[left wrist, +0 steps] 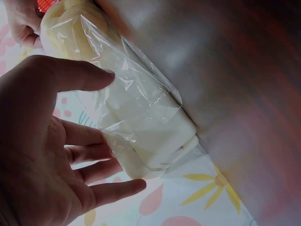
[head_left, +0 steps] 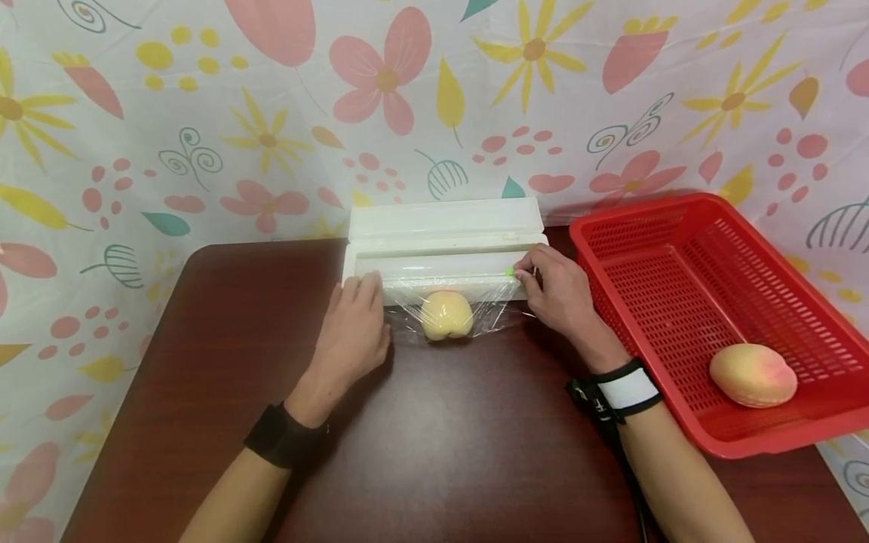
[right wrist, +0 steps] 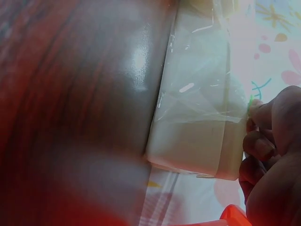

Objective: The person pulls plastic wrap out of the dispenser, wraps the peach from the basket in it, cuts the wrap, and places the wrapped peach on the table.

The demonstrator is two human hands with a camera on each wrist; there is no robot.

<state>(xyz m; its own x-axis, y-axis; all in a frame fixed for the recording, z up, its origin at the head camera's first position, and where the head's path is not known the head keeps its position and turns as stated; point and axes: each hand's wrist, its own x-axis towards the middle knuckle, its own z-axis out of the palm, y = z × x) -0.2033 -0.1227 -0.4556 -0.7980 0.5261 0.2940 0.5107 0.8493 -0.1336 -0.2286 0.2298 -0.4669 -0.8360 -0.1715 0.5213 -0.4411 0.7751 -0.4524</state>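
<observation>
Printed sheeting [head_left: 434,143] (flowery) round a table [head_left: 441,437] suggests a makeshift workspace.

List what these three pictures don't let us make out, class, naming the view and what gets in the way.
- Head: the green piece's exact shape; too small, partly covered by the right hand.
- Head: the red basket's front right corner, cut off by the right edge.
- Head: the underside of the peach, turned away from the camera.
- Right wrist: most of the yellow fruit, cut off by the top edge.
</observation>
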